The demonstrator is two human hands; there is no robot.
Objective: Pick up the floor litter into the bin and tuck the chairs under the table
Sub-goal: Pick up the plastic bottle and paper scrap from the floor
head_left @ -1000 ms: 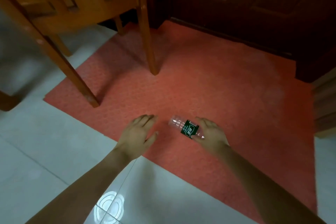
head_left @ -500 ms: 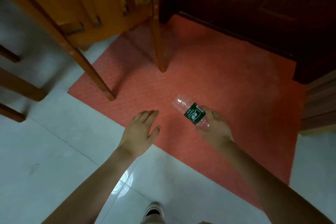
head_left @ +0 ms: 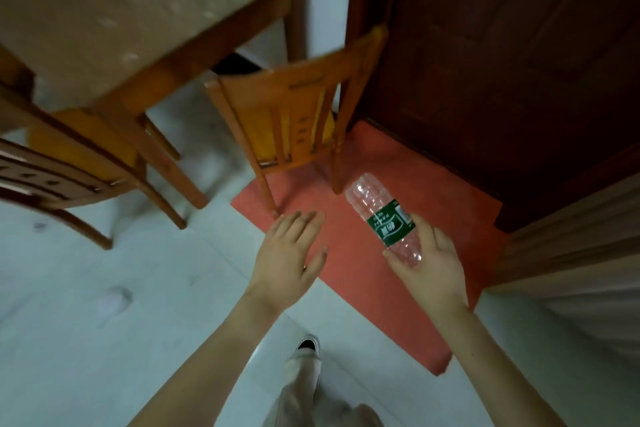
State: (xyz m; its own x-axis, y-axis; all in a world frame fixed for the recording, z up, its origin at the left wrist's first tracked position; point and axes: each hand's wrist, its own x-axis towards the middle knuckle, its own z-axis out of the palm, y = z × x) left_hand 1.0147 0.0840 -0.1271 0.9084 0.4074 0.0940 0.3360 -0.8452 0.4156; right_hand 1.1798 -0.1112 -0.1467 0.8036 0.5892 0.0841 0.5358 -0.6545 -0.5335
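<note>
Right grip [head_left: 429,267] is curled round the lower end of the bottle [head_left: 384,215], thumb on one side, fingers on the other. The base points up & away twd the door [head_left: 502,62]. A one-hand hold looks enough: the bottle is clear plastic, looks empty, prob. weighs next to nothing. Left grip [head_left: 287,253] is flat, fingers straight & a bit spread, holding nothing; prob. out for balance.

The bottle is in the air over the red mat [head_left: 346,288], just in front of the near chair [head_left: 294,114] leg, not touching it. That chair stands out from the bench [head_left: 104,10], rear legs on the mat, not tucked yet. No bin in sight.

Vs 0.5 s ago: the view sits much higher, the bench top & chair back now show, and the bottle has come up w/ the person. Same hold on it, left grip still empty.
</note>
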